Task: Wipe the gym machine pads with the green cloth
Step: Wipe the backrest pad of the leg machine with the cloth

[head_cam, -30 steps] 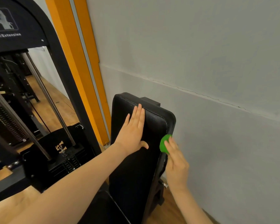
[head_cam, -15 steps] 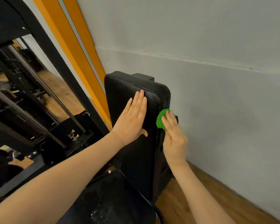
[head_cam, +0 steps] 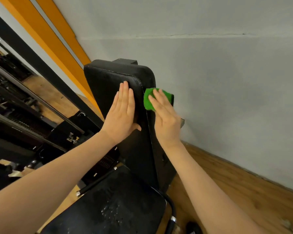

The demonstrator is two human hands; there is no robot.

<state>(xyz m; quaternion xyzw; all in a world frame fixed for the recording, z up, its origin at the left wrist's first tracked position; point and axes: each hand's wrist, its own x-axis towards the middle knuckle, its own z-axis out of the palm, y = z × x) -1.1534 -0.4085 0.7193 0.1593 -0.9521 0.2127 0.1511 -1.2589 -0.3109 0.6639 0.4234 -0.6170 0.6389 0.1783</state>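
The green cloth [head_cam: 148,99] is bunched into a small wad against the right side edge of the upright black backrest pad [head_cam: 108,81], near its top. The right hand [head_cam: 166,118] presses it there with straight fingers. The left hand [head_cam: 121,115] lies flat on the pad's front face (fingers together, thumb out). Nearer, the black seat pad [head_cam: 118,205] shows wet speckles.

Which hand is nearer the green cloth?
Right. The right hand presses the green cloth against the back pad's side edge; the left hand lies flat on the pad's front, apart from the cloth.
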